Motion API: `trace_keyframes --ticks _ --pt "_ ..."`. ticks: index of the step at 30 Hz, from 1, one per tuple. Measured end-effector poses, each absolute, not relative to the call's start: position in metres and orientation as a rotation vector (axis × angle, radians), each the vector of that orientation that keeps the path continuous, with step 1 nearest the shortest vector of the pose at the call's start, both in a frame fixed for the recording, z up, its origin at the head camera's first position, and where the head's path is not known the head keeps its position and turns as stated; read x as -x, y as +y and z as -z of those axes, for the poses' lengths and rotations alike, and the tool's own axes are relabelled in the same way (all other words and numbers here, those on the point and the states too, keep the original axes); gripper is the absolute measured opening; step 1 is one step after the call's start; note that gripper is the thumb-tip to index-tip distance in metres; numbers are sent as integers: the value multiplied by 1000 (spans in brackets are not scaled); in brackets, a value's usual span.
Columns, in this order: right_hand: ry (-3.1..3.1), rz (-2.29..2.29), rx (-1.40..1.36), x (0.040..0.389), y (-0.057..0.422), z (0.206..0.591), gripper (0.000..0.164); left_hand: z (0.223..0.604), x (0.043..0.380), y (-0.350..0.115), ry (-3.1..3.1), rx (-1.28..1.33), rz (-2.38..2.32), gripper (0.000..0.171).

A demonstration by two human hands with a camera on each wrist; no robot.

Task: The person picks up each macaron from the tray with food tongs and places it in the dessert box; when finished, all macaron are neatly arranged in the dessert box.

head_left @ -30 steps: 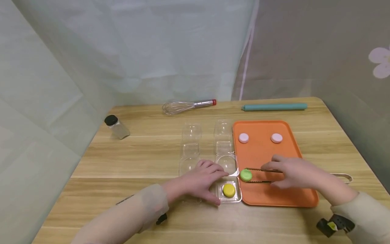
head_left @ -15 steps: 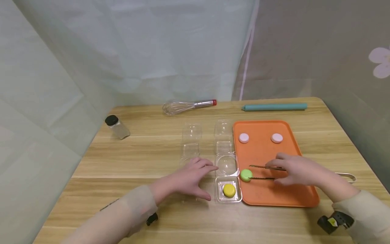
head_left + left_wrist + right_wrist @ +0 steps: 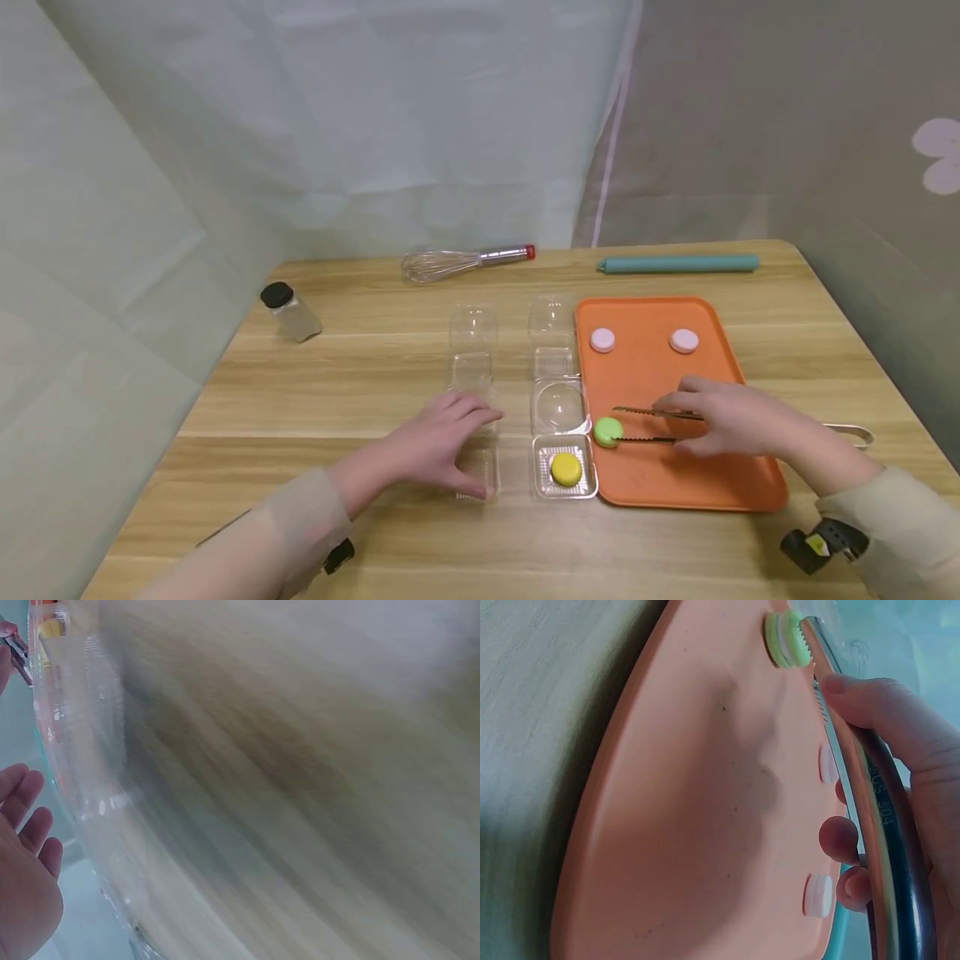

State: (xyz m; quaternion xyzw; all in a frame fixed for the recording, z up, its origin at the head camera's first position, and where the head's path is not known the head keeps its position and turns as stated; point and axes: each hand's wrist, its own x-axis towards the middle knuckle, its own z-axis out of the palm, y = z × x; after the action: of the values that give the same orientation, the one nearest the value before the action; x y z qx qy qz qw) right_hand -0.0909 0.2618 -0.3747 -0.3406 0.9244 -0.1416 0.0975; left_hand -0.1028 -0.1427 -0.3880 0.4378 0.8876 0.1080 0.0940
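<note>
My right hand (image 3: 738,419) holds metal tongs (image 3: 870,802) over the orange tray (image 3: 660,487). The tongs' toothed arms are spread apart, and one tip overlaps the green macaron (image 3: 606,431) near the tray's left edge. A yellow macaron (image 3: 566,469) sits in the base of the right clear plastic box (image 3: 561,408), whose lid lies flipped back. Over the left clear plastic box (image 3: 472,367) hovers my left hand (image 3: 427,442), fingers spread and holding nothing. That hand hides part of the left box; whether it touches the plastic, I cannot tell.
Two pink macarons, one left (image 3: 602,339) and one right (image 3: 684,341), lie on the tray's far part. Along the table's back edge are a whisk (image 3: 468,261) and a teal stick (image 3: 678,264). A black-capped jar (image 3: 292,312) stands at the left.
My left hand has moved left, from beside the yellow macaron's box to the left box. The tongs have drawn back slightly to the right; the green macaron stays on the tray.
</note>
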Motion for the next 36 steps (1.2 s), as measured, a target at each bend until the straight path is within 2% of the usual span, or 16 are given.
trace_keyframes --ticks 16,36 --pt "2739 406 1054 89 260 384 40 398 93 -174 2685 -1229 -354 94" --pt "2751 382 1040 92 257 390 38 398 94 -174 2686 -1263 -281 88"
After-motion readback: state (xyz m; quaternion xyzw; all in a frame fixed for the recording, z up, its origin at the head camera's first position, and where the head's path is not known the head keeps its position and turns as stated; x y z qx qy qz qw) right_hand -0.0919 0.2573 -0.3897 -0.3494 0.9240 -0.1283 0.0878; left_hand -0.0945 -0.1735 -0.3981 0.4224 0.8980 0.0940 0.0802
